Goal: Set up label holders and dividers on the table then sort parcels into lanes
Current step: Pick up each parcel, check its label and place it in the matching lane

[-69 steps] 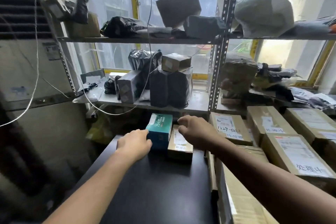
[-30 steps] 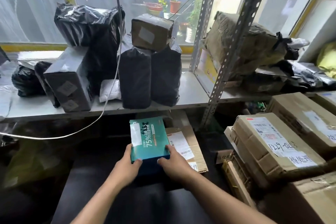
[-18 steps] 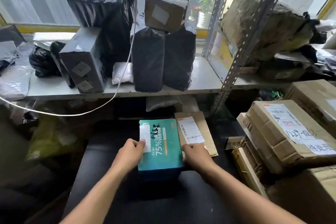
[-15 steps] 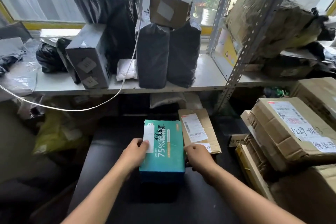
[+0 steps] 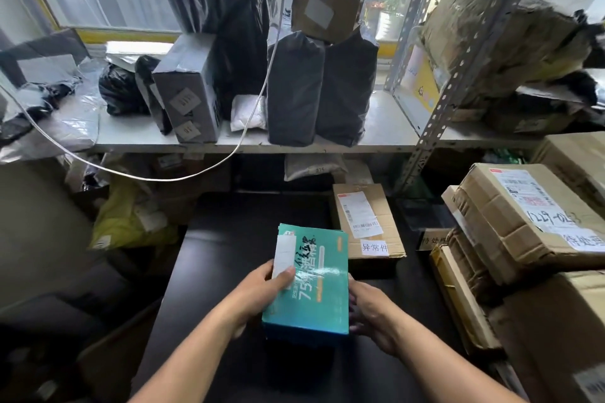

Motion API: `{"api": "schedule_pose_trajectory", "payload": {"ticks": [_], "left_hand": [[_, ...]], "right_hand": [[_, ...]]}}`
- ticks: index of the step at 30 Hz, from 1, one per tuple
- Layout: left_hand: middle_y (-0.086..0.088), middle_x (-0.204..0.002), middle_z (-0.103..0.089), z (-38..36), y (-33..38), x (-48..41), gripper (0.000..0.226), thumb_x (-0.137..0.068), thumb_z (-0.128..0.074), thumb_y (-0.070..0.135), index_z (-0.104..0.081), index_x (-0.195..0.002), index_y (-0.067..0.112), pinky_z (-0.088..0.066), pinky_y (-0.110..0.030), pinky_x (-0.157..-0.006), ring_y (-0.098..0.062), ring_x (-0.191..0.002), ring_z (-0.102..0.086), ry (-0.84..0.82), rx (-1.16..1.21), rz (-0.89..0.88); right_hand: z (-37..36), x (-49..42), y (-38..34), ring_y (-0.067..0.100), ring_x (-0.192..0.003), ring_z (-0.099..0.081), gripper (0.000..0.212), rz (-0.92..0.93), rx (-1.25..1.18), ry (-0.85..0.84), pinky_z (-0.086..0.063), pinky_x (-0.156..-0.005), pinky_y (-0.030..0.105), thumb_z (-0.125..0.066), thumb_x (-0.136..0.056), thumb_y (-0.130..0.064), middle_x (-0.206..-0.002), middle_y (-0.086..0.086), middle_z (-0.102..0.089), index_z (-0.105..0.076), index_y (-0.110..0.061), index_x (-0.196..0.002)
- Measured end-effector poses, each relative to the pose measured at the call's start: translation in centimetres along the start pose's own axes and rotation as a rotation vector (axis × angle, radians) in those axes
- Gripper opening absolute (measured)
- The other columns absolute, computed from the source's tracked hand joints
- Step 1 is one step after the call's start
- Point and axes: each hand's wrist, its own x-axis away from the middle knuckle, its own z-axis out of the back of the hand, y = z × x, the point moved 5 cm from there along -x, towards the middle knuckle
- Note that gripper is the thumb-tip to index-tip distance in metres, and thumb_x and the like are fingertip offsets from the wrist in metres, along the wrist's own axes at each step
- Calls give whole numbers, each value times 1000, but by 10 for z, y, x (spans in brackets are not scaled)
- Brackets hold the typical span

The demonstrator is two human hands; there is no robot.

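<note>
At far left, under the shelf (image 5: 386,137), a yellow bag (image 5: 131,222) lies slumped, and a white cable (image 5: 157,178) sags across in front of it. On the shelf a grey box (image 5: 191,91) stands upright, beside tall black bags (image 5: 294,95) with a brown box (image 5: 327,6) perched on top of them. Lower, over the black table (image 5: 222,258), the left hand (image 5: 258,291) grips the left edge of the teal box (image 5: 311,291), its thumb lying on the box's white label and the other fingers out of sight beneath. The teal box is at the middle of the table, near the front, top face up; whether its bottom touches the table cannot be told. The right hand (image 5: 371,307) holds the box's right edge, fingers curled against its side. Just past the box, toward the back right of the table, a flat brown parcel (image 5: 383,203) lies with a shipping label and a small white slip of characters on top. A perforated metal post (image 5: 458,75) rises behind it. At far right, taped cartons (image 5: 510,226) are stacked beside the table, the upper one bearing a label and handwritten numbers.
</note>
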Motion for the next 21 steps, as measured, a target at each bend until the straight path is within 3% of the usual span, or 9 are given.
{"api": "schedule_pose_trajectory", "payload": {"ticks": [2, 5, 9, 12, 16, 18, 21], "left_hand": [[8, -108, -76, -3, 1, 11, 31, -98, -57, 41, -58, -127, 29, -51, -40, -100, -13, -99, -72, -39, 19, -21], [4, -112, -75, 3, 2, 28, 31, -97, -61, 31, -58, -128, 32, -50, -42, -101, -17, -104, -71, -87, 48, -60], [1, -112, -75, 20, 21, 56, 33, -95, -63, 26, -59, -127, 29, -55, -30, -76, -20, -101, -72, -59, 130, -179], [-2, -120, -72, 40, 37, 71, 45, -89, -69, 31, -56, -133, 35, -54, -44, -88, -26, -108, -69, 10, 310, -307], [7, -119, -72, 61, 42, 85, 61, -82, -64, 36, -48, -140, 39, -46, -53, -103, -23, -109, -69, 75, 646, -342], [11, -117, -72, 60, 40, 93, 57, -82, -62, 35, -51, -138, 39, -53, -48, -94, -18, -104, -71, 60, 697, -354], [12, -129, -66, 54, 37, 103, 52, -87, -58, 36, -52, -138, 41, -56, -48, -87, -17, -112, -67, 58, 736, -345]], "right_hand": [[-7, 10, 1, 19, -84, -73, 51, -18, -77, -105, -52, -64, 33, -44, -100, -57, -100, 0, -76, -65, -16, -121], [-9, 24, -3, 22, -101, -73, 61, 23, -160, -141, -57, -69, 39, -58, -84, -56, -114, 1, -75, -50, -22, -134], [-18, 35, -23, 30, -107, -71, 91, 125, -271, -158, -59, -76, 46, -71, -72, -62, -124, 9, -70, -35, -23, -146], [-20, 48, -49, 22, -94, -74, 59, 271, -321, -146, -59, -79, 42, -62, -84, -59, -110, 3, -75, -60, -20, -128], [-21, 67, -69, 14, -66, -73, 26, 276, -443, -136, -56, -56, 27, -52, -102, -33, -91, 3, -77, -69, -16, -113], [-25, 78, -75, 16, -71, -74, 21, 294, -426, -165, -61, -59, 29, -53, -103, -20, -98, 6, -78, -69, -15, -116], [-32, 93, -78, 23, -96, -74, 31, 313, -428, -238, -62, -81, 39, -58, -100, -25, -115, 9, -74, -65, -16, -128]]}}
